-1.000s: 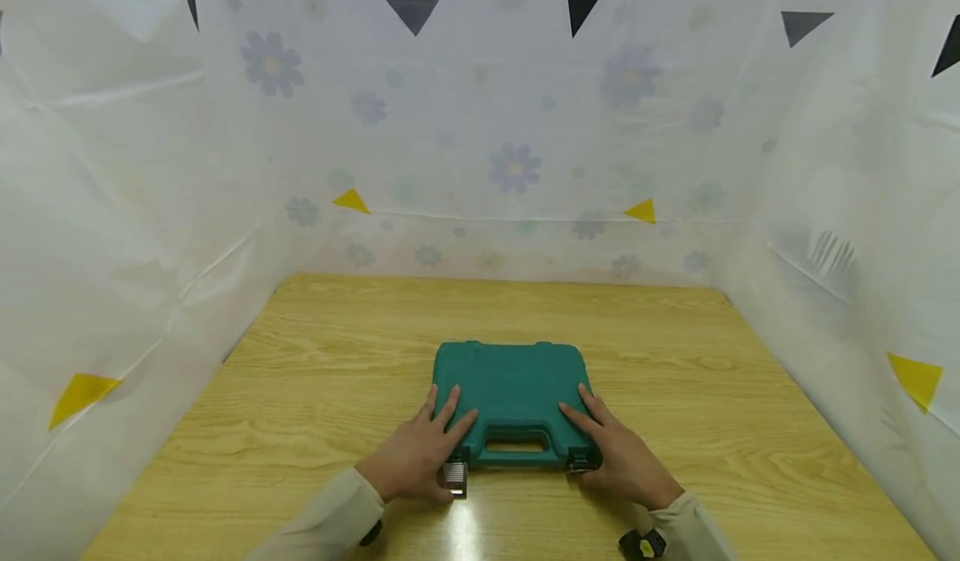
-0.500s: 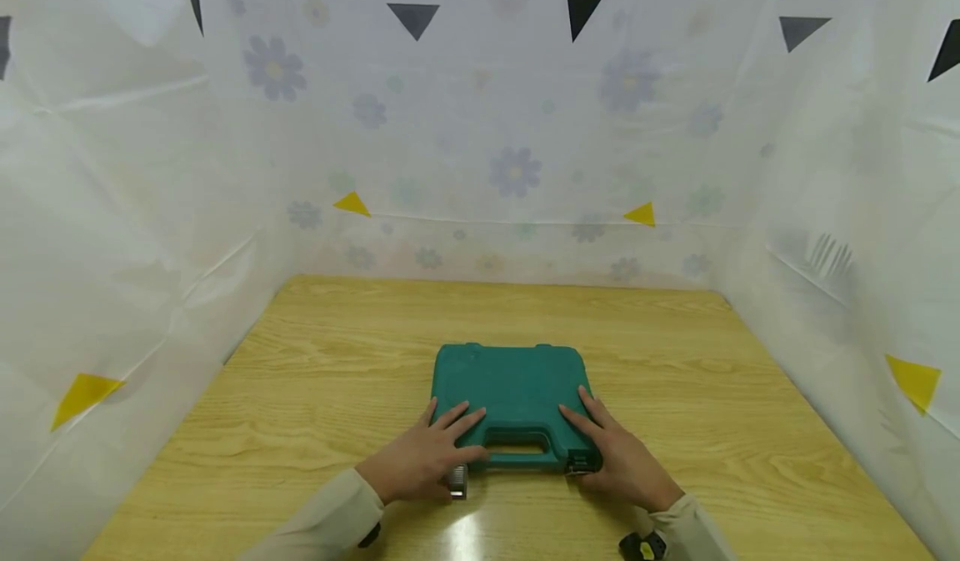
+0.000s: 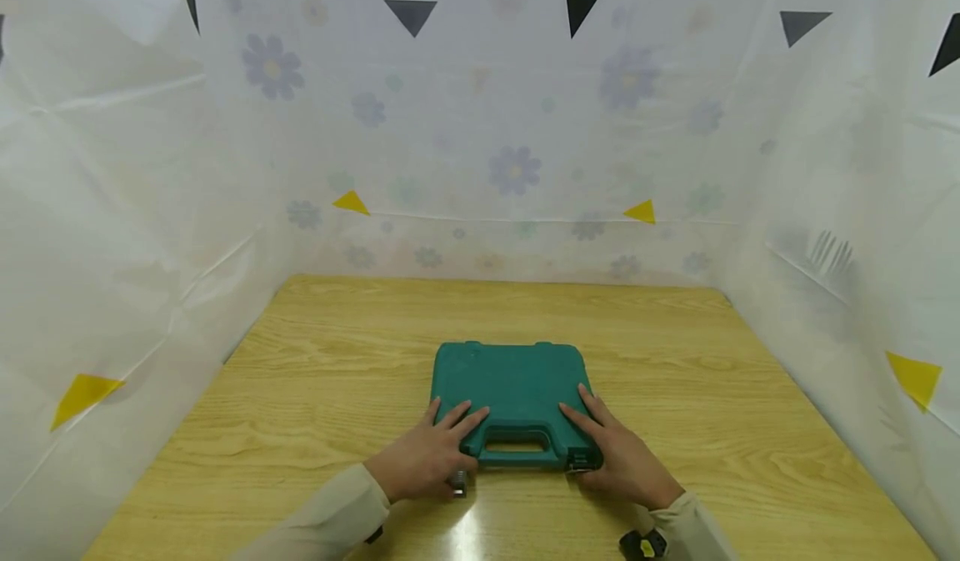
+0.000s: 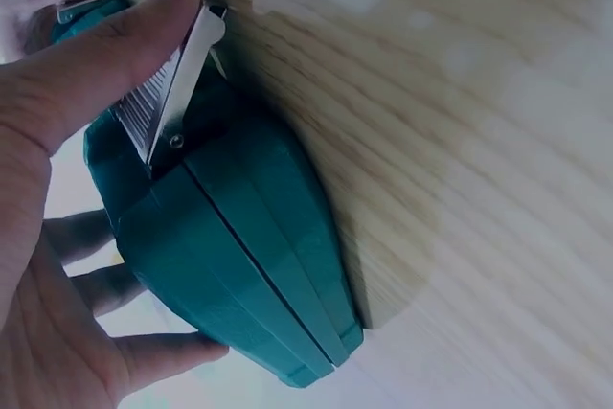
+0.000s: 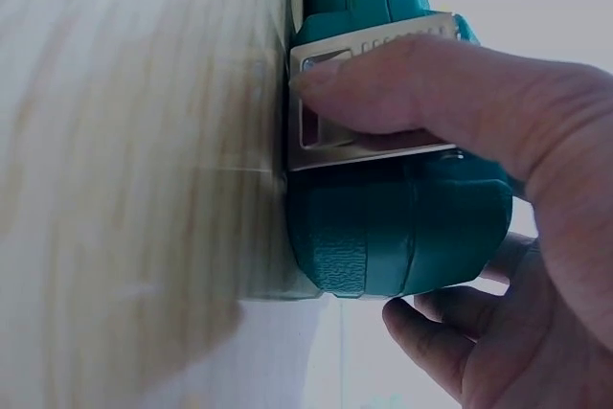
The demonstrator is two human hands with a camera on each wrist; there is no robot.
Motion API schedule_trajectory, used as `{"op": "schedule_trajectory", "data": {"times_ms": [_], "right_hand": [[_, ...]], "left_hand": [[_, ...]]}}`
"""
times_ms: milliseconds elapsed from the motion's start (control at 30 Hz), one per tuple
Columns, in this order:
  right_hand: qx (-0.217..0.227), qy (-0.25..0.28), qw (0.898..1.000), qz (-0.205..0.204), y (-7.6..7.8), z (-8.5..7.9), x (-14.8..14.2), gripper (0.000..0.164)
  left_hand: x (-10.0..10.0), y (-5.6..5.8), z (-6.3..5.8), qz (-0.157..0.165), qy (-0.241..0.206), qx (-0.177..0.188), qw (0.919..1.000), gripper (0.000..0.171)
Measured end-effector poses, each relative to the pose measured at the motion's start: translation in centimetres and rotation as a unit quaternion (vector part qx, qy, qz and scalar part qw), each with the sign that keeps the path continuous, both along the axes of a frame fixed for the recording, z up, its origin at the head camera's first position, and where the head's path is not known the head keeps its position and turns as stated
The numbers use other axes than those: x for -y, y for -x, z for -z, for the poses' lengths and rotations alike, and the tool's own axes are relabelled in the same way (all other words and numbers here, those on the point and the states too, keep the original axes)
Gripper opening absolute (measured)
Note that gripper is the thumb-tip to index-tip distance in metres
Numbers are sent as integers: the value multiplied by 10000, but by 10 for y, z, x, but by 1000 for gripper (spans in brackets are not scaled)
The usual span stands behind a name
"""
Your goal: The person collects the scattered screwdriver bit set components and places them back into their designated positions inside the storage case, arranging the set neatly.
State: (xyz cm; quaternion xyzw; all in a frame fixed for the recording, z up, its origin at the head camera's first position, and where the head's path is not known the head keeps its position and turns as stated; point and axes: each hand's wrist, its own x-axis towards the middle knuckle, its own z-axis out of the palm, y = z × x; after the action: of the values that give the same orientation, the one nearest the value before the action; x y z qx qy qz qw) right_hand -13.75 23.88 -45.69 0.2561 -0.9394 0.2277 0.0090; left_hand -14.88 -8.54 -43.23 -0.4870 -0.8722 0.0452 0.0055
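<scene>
A green plastic carrying case (image 3: 510,378) lies flat on the table, lid down, its handle toward me. My left hand (image 3: 416,459) rests at the near left corner, fingers spread straight over the lid. In the left wrist view its thumb (image 4: 120,53) presses the tip of a ridged metal latch (image 4: 182,88), which stands out from the case. At the near right corner my right hand (image 3: 628,461) lies with straight fingers on the lid. Its thumb (image 5: 412,83) lies across the other metal latch (image 5: 330,154), which sits flat against the front.
The wood-grain table (image 3: 337,319) extends around the case. White flower-print sheeting (image 3: 450,127) encloses it at the back and both sides, with black and yellow pennants. A dark strapped device (image 3: 643,544) is at my right wrist.
My left thumb has come up from below the left latch onto its face, and the left fingers have slid slightly right on the lid. The right hand and case have stayed put.
</scene>
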Motion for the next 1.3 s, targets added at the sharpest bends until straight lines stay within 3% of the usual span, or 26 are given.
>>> {"op": "schedule_trajectory", "data": {"times_ms": [500,833,1133,1300], "right_hand": [[-27,7,10000,-36,-1,0,-1,92],[-2,-7,10000,-6,-2,1,-1,92],[88,44,9999,-60,-2,1,-1,91],[38,45,10000,-65,-2,0,-1,90]], "left_hand": [[-1,0,8,279,-222,-675,9971,28],[1,-1,12,263,-652,-723,9949,38],[3,3,11,-177,-395,-582,9974,76],[7,6,9,-603,-444,-319,9967,84]]}}
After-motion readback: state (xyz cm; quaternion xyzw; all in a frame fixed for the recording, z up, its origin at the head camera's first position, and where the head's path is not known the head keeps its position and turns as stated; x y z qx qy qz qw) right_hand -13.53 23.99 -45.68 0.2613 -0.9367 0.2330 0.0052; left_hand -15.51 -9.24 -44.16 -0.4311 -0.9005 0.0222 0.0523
